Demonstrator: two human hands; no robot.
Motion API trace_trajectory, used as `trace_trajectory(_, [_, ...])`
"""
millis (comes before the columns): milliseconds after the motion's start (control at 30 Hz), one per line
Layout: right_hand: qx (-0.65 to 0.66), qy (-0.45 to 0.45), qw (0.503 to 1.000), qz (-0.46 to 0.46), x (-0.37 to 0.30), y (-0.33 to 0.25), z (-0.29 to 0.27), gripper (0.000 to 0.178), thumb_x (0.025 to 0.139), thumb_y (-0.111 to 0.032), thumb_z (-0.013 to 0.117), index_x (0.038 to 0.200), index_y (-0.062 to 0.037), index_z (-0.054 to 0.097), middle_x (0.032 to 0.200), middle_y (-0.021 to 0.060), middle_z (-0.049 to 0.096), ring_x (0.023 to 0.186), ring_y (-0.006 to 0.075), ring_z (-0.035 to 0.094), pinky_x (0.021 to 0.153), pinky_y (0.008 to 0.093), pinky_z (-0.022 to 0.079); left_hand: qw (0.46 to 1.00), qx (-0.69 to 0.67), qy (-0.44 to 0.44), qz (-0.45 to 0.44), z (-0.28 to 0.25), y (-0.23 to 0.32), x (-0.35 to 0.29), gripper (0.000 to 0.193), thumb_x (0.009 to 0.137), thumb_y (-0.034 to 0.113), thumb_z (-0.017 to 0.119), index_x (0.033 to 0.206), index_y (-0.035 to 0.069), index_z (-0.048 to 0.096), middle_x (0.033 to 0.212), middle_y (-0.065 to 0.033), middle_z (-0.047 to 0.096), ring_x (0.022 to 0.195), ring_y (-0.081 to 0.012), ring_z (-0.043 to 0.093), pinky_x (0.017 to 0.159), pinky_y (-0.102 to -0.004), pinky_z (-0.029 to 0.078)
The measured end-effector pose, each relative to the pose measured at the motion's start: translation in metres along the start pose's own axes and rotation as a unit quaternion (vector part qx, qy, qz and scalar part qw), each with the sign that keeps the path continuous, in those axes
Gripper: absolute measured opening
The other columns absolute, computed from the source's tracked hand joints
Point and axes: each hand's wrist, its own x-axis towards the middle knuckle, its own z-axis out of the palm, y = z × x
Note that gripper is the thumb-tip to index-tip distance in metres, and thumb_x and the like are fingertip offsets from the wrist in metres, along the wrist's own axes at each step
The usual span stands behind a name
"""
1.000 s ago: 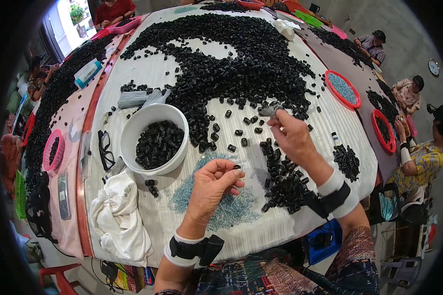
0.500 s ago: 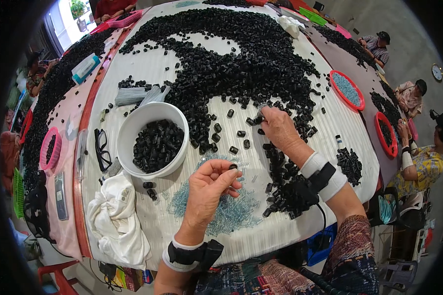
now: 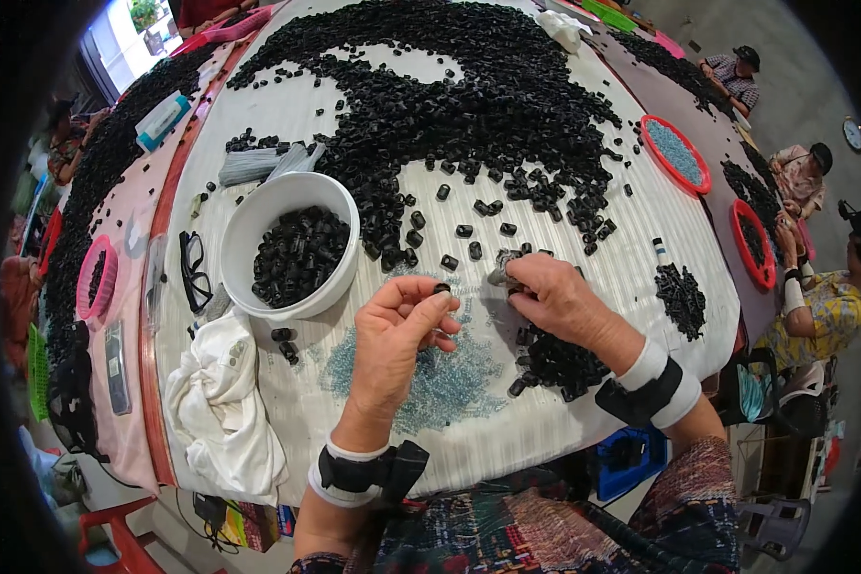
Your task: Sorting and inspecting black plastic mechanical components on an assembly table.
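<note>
My left hand (image 3: 392,330) is raised over a pile of tiny bluish translucent pieces (image 3: 450,387). A small black plastic part (image 3: 441,288) is pinched between its thumb and forefinger. My right hand (image 3: 569,304) is just to the right, palm down, with its fingers drawn together. Something grey (image 3: 503,267) shows at those fingertips; whether it is a finger cover or a held thing, I cannot tell. Below the right hand lies a small heap of black parts (image 3: 560,364). Several loose black parts (image 3: 463,231) lie beyond both hands.
A white bucket (image 3: 346,273) of black parts stands at the left, with glasses (image 3: 193,273) and a white cloth (image 3: 225,411) beside it. A large black heap (image 3: 469,134) spreads across the far table. Darker slim parts (image 3: 680,298) lie right; people (image 3: 827,306) sit at neighbouring tables.
My right hand has come nearer, away from the far loose parts and over the near black heap. My left hand has shifted slightly left and away from me, still pinching the black part.
</note>
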Motion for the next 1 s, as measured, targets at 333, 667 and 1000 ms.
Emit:
trace_trajectory(333, [-0.054, -0.004, 0.990, -0.127, -0.009, -0.016, 0.021, 0.025, 0.066, 0.002, 0.058, 0.090, -0.0060, 0.056, 0.075, 0.0062, 0.054, 0.073, 0.0244, 0.052, 0.066, 0.0342, 0.046, 1.000, 0.000, -0.003, 0.004, -0.001, -0.002, 0.001, 0.015, 0.088, 0.007, 0.061, 0.100, 0.000, 0.058, 0.088, -0.0116, 0.066, 0.069, -0.0128, 0.065, 0.054, -0.0236, 0.055])
trace_trajectory(667, [0.114, 0.116, 0.984, -0.070, 0.003, -0.056, -0.024, 0.028, 0.068, 0.007, 0.063, 0.094, 0.0007, 0.052, 0.079, 0.0132, 0.054, 0.066, 0.0311, 0.056, 0.058, 0.0378, 0.048, 0.999, 0.045, -0.023, 0.003, 0.003, -0.004, -0.006, 0.019, 0.084, 0.005, 0.066, 0.101, -0.002, 0.062, 0.086, -0.0105, 0.068, 0.071, -0.0136, 0.065, 0.055, -0.0235, 0.054])
trace_trajectory(1000, [0.000, 0.057, 0.986, -0.159, 0.013, -0.066, -0.024, 0.025, 0.070, 0.008, 0.058, 0.093, 0.0014, 0.055, 0.079, 0.0117, 0.053, 0.074, 0.0294, 0.057, 0.065, 0.0356, 0.050, 0.989, 0.132, -0.037, 0.044, 0.005, -0.005, -0.005, 0.014, 0.081, 0.005, 0.069, 0.094, -0.002, 0.067, 0.075, -0.0025, 0.066, 0.067, -0.0055, 0.059, 0.055, -0.0193, 0.049])
